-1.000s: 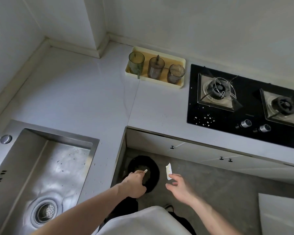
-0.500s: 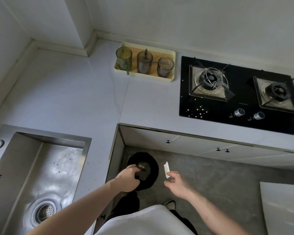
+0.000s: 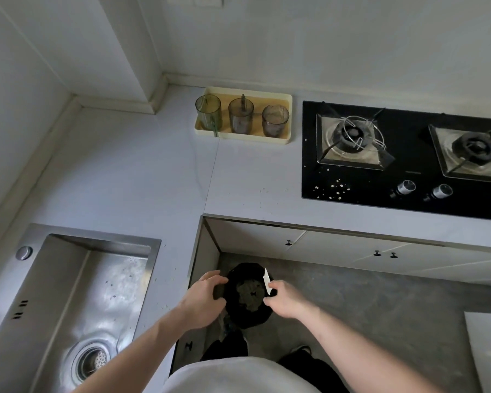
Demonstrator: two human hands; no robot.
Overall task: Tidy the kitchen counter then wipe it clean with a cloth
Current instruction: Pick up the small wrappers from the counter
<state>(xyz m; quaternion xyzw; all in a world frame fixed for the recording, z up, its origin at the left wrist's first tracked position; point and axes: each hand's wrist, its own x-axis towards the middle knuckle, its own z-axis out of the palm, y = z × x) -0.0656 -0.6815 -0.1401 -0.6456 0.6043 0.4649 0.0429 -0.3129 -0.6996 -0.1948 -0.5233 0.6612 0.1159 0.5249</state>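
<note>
Bin: a round black waste bin (image 3: 248,319) stands on the grey floor in the inner corner of the L-shaped pale counter (image 3: 119,177); inside it lies a heap of crumbly greenish-grey scraps.
Left hand: the left hand (image 3: 203,303) is at the bin's left rim, fingers curled over the edge; how firmly it grips I cannot tell.
Right hand: the right hand (image 3: 284,299) is at the bin's right rim, pinching a small white scrap of paper (image 3: 267,283) that stands upright over the opening.
Tray: a cream rectangular tray (image 3: 278,137) sits at the back of the counter, just left of the stove, and holds three tumblers in a row.
Tumblers: a green glass mug (image 3: 208,112) with a handle, a smoky glass (image 3: 241,114) with a dark stick-like object upright in it, and a smoky glass (image 3: 275,120) with brownish residue.
Stove: a black two-burner gas stove (image 3: 403,157) has pale crumbs scattered on its front left corner.
Sink: a stainless steel sink (image 3: 77,302), speckled with bits, with a strainer in the drain.
</note>
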